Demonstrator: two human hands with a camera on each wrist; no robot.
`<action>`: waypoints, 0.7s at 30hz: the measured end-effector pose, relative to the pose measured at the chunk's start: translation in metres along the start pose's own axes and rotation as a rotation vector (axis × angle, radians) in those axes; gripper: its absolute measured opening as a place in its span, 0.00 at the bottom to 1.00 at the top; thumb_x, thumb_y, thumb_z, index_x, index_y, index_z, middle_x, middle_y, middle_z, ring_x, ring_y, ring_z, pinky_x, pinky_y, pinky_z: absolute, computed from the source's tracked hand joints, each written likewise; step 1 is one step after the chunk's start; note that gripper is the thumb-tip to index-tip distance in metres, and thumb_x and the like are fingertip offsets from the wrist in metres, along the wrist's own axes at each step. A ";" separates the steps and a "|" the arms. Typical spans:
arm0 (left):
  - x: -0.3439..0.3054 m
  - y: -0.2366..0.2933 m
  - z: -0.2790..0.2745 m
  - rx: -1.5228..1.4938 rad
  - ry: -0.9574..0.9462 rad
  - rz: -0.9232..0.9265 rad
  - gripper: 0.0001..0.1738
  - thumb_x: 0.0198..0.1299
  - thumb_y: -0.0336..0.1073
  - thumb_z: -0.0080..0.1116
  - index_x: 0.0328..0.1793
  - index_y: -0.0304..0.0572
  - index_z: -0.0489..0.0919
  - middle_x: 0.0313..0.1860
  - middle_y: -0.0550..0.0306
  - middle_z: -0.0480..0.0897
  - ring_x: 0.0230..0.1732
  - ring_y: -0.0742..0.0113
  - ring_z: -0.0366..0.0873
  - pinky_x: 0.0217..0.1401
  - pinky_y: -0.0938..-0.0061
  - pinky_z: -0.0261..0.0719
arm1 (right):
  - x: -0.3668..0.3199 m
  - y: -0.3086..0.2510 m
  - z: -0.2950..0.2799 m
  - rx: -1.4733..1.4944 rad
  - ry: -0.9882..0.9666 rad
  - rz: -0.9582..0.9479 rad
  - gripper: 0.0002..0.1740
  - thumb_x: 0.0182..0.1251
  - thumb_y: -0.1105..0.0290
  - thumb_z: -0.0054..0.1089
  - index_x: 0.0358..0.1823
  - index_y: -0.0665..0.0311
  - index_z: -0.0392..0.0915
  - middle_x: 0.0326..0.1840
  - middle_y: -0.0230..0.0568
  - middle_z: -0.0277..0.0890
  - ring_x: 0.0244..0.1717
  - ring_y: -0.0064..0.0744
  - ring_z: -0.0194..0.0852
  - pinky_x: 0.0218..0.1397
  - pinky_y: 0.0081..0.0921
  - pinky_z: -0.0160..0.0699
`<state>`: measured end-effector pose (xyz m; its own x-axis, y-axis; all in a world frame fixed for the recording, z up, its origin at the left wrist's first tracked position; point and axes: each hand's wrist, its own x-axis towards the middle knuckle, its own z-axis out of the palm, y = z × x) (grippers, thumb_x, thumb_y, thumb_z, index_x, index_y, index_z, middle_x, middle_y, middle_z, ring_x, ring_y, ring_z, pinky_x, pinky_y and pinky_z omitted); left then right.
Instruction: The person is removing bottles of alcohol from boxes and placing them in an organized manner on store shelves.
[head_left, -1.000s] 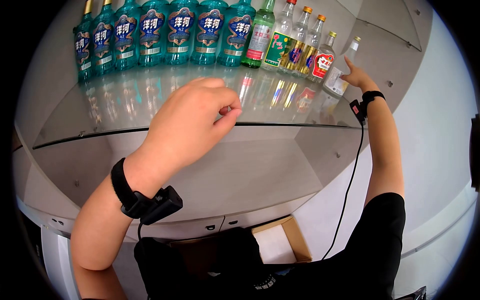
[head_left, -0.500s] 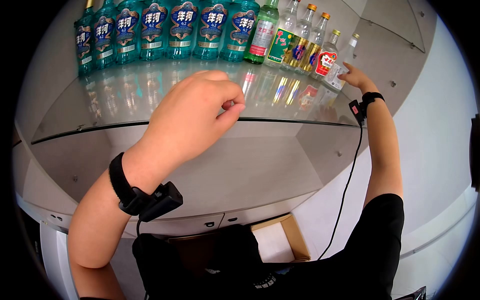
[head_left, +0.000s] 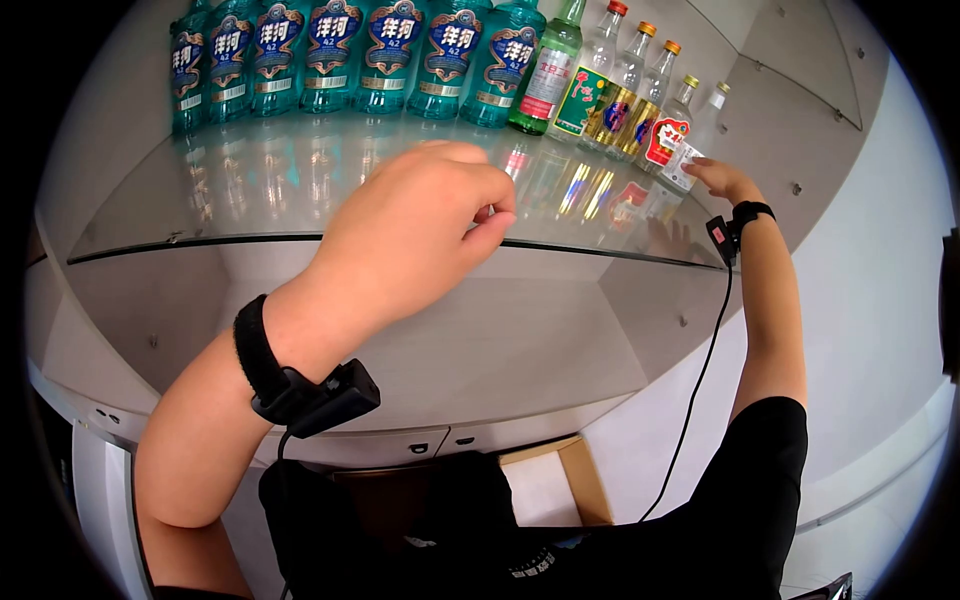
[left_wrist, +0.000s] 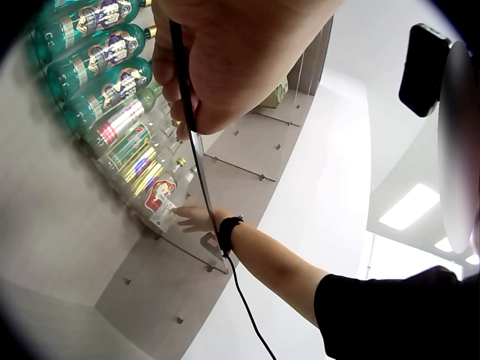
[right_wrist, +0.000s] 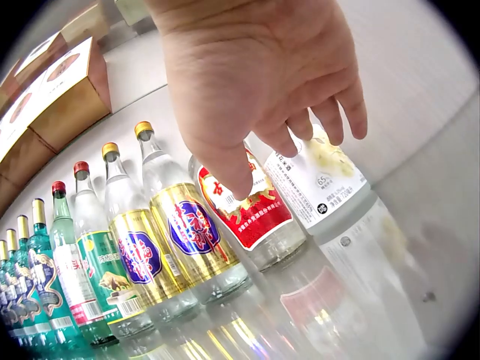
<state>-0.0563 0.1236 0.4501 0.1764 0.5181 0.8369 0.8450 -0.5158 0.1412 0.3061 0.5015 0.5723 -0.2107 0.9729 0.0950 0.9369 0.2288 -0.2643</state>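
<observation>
My right hand [head_left: 728, 180] is at the right end of a bottle row, its fingers extended and thumb apart, close in front of a clear bottle with a white label [right_wrist: 322, 184]. The hand covers that bottle's upper part in the right wrist view. Right beside it stands a clear bottle with a red-and-white label [right_wrist: 262, 217], partly behind my thumb. My left hand [head_left: 425, 225] hovers by the front edge of the glass shelf [head_left: 300, 205], fingers loosely curled with nothing in them.
Several teal bottles [head_left: 390, 60] line the left and middle of the shelf. A green bottle [head_left: 548, 75], a green-labelled bottle [head_left: 582, 100] and two gold-labelled bottles [right_wrist: 199, 232] follow rightward. Boxes [right_wrist: 71, 97] stand farther back. An open carton [head_left: 545, 485] sits below.
The white-labelled bottle has shifted left, against the red-labelled one. My right hand's raised index finger has come down, and the fingers now extend together. The left hand keeps its pose.
</observation>
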 end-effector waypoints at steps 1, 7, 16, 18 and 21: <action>0.000 -0.001 0.000 0.004 0.001 0.007 0.03 0.59 0.29 0.66 0.35 0.39 0.82 0.30 0.55 0.79 0.35 0.58 0.79 0.38 0.66 0.77 | 0.003 0.001 0.000 -0.007 -0.004 0.009 0.46 0.67 0.38 0.57 0.81 0.53 0.60 0.82 0.42 0.58 0.79 0.44 0.57 0.76 0.39 0.67; -0.002 0.000 0.001 -0.001 0.038 0.032 0.03 0.57 0.28 0.65 0.34 0.38 0.81 0.30 0.54 0.79 0.35 0.55 0.79 0.38 0.64 0.77 | 0.013 0.008 0.000 0.016 -0.043 0.018 0.46 0.67 0.36 0.56 0.81 0.50 0.59 0.83 0.40 0.56 0.81 0.45 0.54 0.78 0.46 0.60; -0.001 -0.003 0.004 0.001 0.036 0.026 0.04 0.59 0.29 0.64 0.34 0.37 0.81 0.30 0.53 0.79 0.36 0.54 0.79 0.38 0.63 0.76 | 0.001 0.018 -0.012 0.065 0.031 0.018 0.44 0.66 0.36 0.57 0.78 0.51 0.64 0.79 0.39 0.61 0.79 0.43 0.56 0.75 0.45 0.64; -0.001 -0.002 0.004 -0.022 0.039 0.016 0.04 0.59 0.29 0.64 0.34 0.37 0.81 0.31 0.53 0.80 0.35 0.55 0.79 0.38 0.64 0.77 | -0.017 0.019 -0.019 0.080 0.046 0.001 0.42 0.67 0.37 0.57 0.77 0.51 0.66 0.78 0.39 0.64 0.77 0.41 0.59 0.75 0.44 0.65; -0.001 -0.002 0.005 -0.035 0.041 0.007 0.04 0.60 0.29 0.64 0.35 0.37 0.81 0.31 0.53 0.80 0.35 0.56 0.79 0.38 0.66 0.77 | -0.046 0.025 -0.027 0.078 0.106 -0.077 0.36 0.70 0.41 0.57 0.73 0.53 0.71 0.73 0.39 0.70 0.73 0.37 0.65 0.73 0.40 0.68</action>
<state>-0.0555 0.1274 0.4468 0.1603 0.4865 0.8588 0.8259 -0.5427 0.1532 0.3467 0.4618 0.5876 -0.2469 0.9444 0.2173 0.8937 0.3086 -0.3257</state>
